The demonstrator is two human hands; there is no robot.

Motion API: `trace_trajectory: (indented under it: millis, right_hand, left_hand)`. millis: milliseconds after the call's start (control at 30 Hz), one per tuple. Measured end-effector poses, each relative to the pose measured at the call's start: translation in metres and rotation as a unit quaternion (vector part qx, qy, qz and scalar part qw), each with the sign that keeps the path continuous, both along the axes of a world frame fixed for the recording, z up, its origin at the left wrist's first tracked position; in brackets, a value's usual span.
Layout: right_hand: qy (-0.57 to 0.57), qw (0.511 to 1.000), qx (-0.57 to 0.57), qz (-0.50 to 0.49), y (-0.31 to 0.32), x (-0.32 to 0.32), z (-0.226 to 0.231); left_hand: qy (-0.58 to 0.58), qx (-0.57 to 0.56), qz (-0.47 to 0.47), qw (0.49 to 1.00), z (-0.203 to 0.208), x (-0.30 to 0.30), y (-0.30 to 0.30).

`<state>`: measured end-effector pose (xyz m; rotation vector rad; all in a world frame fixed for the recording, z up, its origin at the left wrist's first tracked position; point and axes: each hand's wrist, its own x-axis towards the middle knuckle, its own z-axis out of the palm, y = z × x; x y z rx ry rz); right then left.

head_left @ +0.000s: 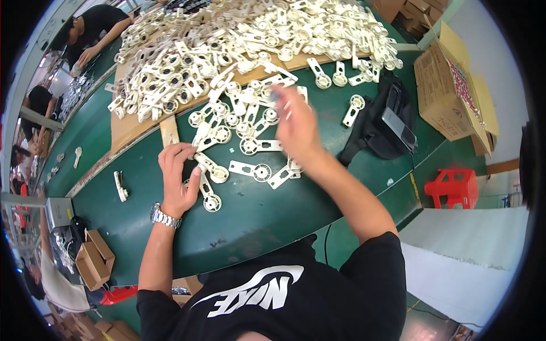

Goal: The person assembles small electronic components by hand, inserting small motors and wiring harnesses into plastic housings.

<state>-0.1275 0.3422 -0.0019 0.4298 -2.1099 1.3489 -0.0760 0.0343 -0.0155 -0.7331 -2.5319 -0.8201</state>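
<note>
Your left fingers [177, 153] are half bent with the thumb standing off them, while your right fingers are too blurred to read. Farthest left on your stretch of the green desk [244, 219], a lone cream part [120, 186] lies well apart from your left hand [179, 187]. A tan strip [169, 132] comes down to just above that hand. One ring-ended part [216, 170] lies just right of the gap between your left thumb and fingers, its round end away from you to the right; whether you grip it cannot be told. Just below, to the right of your thumb, lies a second ring-ended part [212, 203]. Between your hands spreads a loose scatter [250, 122] of the same kind, with a big heap [273, 37] of them beyond. Your right hand [300, 133] hovers at the scatter's right side; something greyish shows at its fingertips, but you cannot tell from the blur whether it is held. Further right, a single part [354, 109] lies near a black bag [389, 125], then comes an open cardboard box [443, 94].
</note>
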Motion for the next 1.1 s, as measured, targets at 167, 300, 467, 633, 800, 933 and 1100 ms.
trace_trajectory:
  millis: [167,300,467,633,800,933,1100]
  right_hand:
    - [-0.003,0.985,0.067,-0.160,0.056,-0.107,-0.025]
    - [-0.057,0.986,0.075,-0.135,0.041,-0.113,-0.050]
    - [-0.076,0.996,0.018,-0.050,-0.007,-0.057,-0.048]
    - [-0.128,0.991,-0.031,0.000,-0.040,-0.005,-0.045]
    - [-0.010,0.996,0.005,-0.089,-0.038,-0.044,-0.040]
    - [0.023,0.983,0.073,-0.168,0.004,-0.118,-0.039]
    - [-0.152,0.968,0.156,-0.126,0.018,-0.129,-0.045]
  left_hand:
    - [0.002,-0.055,0.053,0.997,0.009,-0.036,0.016]
    - [-0.004,-0.100,0.033,0.994,0.024,-0.057,0.038]
    - [-0.010,-0.061,0.016,0.998,0.020,-0.081,0.053]
    - [-0.035,0.012,-0.061,0.997,0.017,-0.077,0.061]
    - [0.051,-0.025,-0.022,0.998,0.029,-0.051,0.050]
    - [-0.041,-0.115,-0.120,0.985,0.035,0.013,0.057]
    - [-0.047,-0.156,-0.269,0.949,0.024,0.068,0.110]
